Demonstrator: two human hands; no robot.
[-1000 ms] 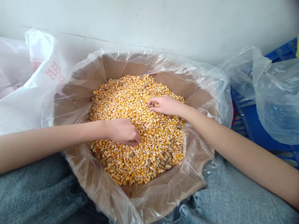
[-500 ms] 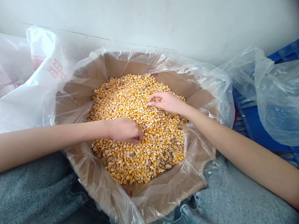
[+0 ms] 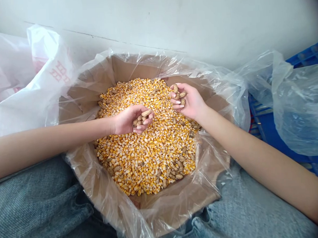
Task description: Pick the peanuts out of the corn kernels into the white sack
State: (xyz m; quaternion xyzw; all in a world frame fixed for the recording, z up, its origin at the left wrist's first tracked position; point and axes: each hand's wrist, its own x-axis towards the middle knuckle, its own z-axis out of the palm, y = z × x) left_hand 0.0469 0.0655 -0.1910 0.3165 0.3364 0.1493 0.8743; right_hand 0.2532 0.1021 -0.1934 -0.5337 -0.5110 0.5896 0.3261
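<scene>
Yellow and white corn kernels (image 3: 140,165) fill the bottom of a cardboard box (image 3: 135,69) lined with clear plastic. Unshelled peanuts (image 3: 178,165) lie among the kernels, mostly at the lower right. Over the middle of the corn, my left hand (image 3: 129,121) is turned palm up, its curled fingers round several peanuts (image 3: 140,120). My right hand (image 3: 191,101), above the right part of the corn, also faces up and cradles several peanuts (image 3: 182,95). The two hands are apart.
A white plastic sack (image 3: 29,103) with red print stands at the left. Blue crates (image 3: 270,131) and a clear plastic bag (image 3: 301,109) are at the right. A pale wall (image 3: 157,24) rises behind the box. My denim-covered legs (image 3: 247,206) flank it.
Both hands have lifted from the corn and turned palm up, showing the peanuts in them. My left hand moved up in view; my right hand moved up and to the right.
</scene>
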